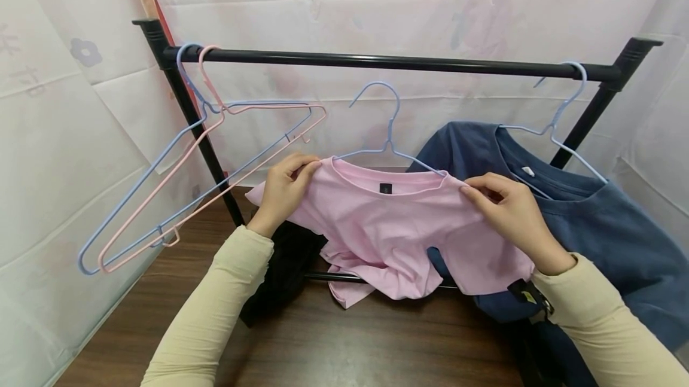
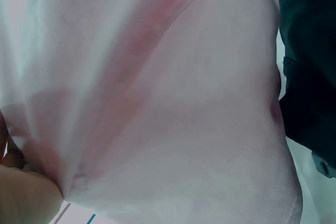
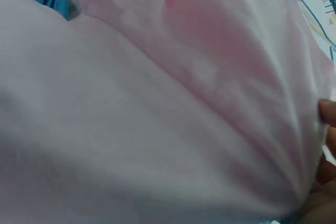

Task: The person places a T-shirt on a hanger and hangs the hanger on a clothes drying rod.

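A pink T-shirt [image 1: 377, 219] is stretched between both hands in the head view, a small dark label inside its neck. My left hand [image 1: 285, 189] pinches one shoulder, and my right hand [image 1: 508, 210] pinches the other. Out of the neckline rises the hook of a light blue hanger [image 1: 390, 118]; its shoulder ends are hidden inside the shirt. The hook stands below the rail, apart from it. Pink fabric [image 2: 210, 103] fills most of the left wrist view, and the same shirt [image 3: 157, 103] covers the right wrist view.
A black rail [image 1: 323, 61] spans the rack. At its left end hang a blue hanger [image 1: 134, 189] and a pink hanger [image 1: 167, 180]. A navy shirt [image 1: 587, 231] hangs at the right. Black cloth [image 1: 285, 267] lies low behind the left arm, above the brown wooden surface [image 1: 344, 339].
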Available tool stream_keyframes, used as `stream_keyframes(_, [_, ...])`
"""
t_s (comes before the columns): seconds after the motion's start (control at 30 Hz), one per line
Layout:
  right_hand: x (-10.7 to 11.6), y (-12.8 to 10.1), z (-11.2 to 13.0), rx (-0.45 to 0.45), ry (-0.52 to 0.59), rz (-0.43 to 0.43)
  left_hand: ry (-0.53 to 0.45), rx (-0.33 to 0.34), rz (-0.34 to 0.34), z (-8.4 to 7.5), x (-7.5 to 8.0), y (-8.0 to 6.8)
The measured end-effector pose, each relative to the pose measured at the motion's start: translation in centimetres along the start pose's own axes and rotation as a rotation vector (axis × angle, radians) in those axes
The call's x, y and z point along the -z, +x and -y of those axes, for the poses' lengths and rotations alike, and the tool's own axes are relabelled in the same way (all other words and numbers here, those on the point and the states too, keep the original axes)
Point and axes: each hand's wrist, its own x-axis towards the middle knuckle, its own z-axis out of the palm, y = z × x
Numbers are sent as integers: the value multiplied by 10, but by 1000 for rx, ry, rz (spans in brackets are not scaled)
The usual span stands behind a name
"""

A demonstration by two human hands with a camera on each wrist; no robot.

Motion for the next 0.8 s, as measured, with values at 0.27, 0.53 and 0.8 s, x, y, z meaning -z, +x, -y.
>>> stream_keyframes(0.27, [-6, -6, -3, 128, 66, -98, -8, 26, 14, -1, 2, -8])
stream_keyframes(0.53, [-6, -10, 2, 145, 50, -171, 40, 61, 33, 2, 10, -16])
stream_keyframes(0.8, [0, -11, 5, 173, 34, -227, 67, 72, 8, 9, 27, -25])
